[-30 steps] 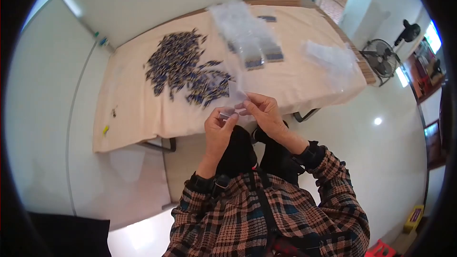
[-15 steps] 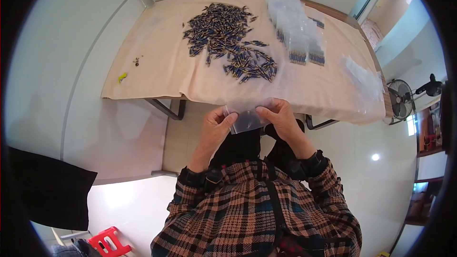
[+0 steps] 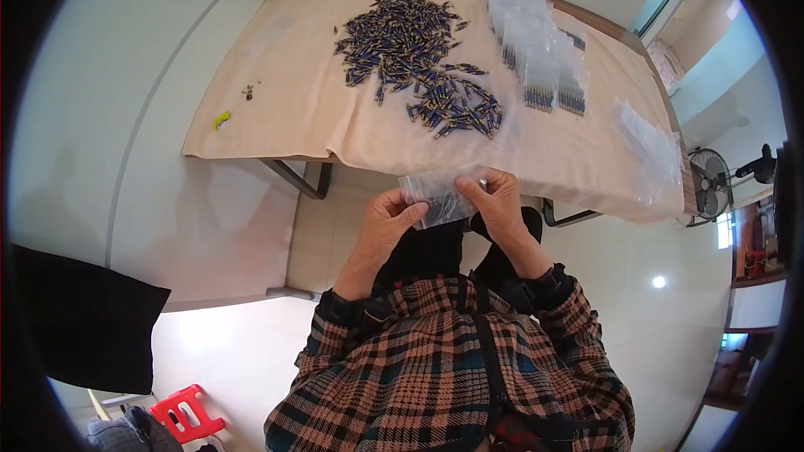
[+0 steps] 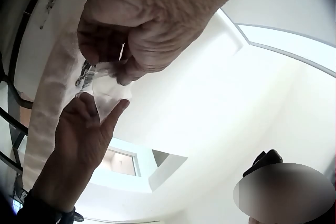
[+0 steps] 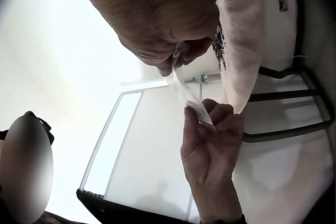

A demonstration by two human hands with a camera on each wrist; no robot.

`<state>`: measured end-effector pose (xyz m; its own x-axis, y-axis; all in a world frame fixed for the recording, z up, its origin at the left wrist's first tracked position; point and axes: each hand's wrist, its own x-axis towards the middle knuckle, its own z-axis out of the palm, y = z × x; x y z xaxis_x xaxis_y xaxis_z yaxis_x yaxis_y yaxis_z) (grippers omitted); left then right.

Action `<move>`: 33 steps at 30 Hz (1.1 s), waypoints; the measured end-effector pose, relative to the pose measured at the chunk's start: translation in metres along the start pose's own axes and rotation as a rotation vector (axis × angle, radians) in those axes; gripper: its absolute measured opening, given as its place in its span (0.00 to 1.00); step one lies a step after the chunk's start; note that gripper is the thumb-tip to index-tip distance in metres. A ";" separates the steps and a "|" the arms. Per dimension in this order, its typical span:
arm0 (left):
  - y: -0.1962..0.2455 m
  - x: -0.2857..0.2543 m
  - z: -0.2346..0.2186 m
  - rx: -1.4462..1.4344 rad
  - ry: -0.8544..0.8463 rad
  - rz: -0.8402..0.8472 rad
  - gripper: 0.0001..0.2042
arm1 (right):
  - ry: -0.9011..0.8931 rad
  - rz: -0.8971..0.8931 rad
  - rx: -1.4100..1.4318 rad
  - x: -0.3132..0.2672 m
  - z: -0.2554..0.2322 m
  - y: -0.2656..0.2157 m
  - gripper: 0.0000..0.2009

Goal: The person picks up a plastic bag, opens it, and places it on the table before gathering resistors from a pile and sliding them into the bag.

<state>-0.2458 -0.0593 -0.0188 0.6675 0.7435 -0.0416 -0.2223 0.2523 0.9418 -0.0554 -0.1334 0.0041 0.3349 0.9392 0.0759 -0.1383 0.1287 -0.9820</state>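
A clear plastic zip bag (image 3: pixel 442 201) is stretched between both hands, just in front of the table's near edge. My left hand (image 3: pixel 387 222) pinches its left end between thumb and fingers. At the other end, my right hand (image 3: pixel 504 211) grips the bag with the thumb on top. Both wrist views show the thin film (image 5: pixel 190 98) pulled between the two hands. Beyond them on the table lies a big heap of small dark-blue and brass-coloured pieces (image 3: pixel 398 38), with a smaller pile (image 3: pixel 456 105) spread nearer to me.
Filled clear bags (image 3: pixel 540 75) with rows of the pieces lie at the back right of the cloth-covered table (image 3: pixel 276 92). Flat clear bags (image 3: pixel 649 151) rest at its right end. A small yellow item (image 3: pixel 221 120) sits at the left. A fan (image 3: pixel 710 180) stands beyond the right end.
The head view has swung, so the table sits further right and higher. The bag, first folded close between the fingers, is now spread flat between the hands, which have moved apart.
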 end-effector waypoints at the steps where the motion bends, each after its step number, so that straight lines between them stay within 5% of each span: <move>1: 0.000 0.001 0.001 0.005 -0.009 0.004 0.09 | 0.005 -0.002 0.002 0.001 -0.001 0.002 0.09; 13: 0.015 0.007 0.019 0.082 0.139 0.115 0.07 | 0.087 0.105 0.034 0.009 -0.011 -0.003 0.11; 17: 0.019 0.008 0.019 0.162 0.186 0.150 0.08 | 0.120 -0.006 -0.088 0.013 -0.028 0.001 0.07; 20: 0.018 0.011 0.020 0.217 0.199 0.168 0.08 | 0.402 -0.420 -0.322 0.011 -0.019 -0.012 0.06; 21: 0.016 0.011 0.019 0.250 0.206 0.172 0.08 | 0.404 -0.421 -0.322 0.006 -0.016 -0.016 0.06; 25: 0.006 0.015 0.028 0.295 0.196 0.185 0.08 | -0.013 -0.329 -0.381 -0.015 0.008 -0.018 0.10; 33: 0.019 0.007 0.044 -0.045 0.080 0.095 0.07 | -0.066 -0.081 -0.054 -0.015 0.018 0.005 0.08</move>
<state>-0.2145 -0.0765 0.0139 0.5834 0.8119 0.0187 -0.3147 0.2048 0.9268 -0.0784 -0.1411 0.0011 0.2802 0.9457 0.1648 -0.0620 0.1892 -0.9800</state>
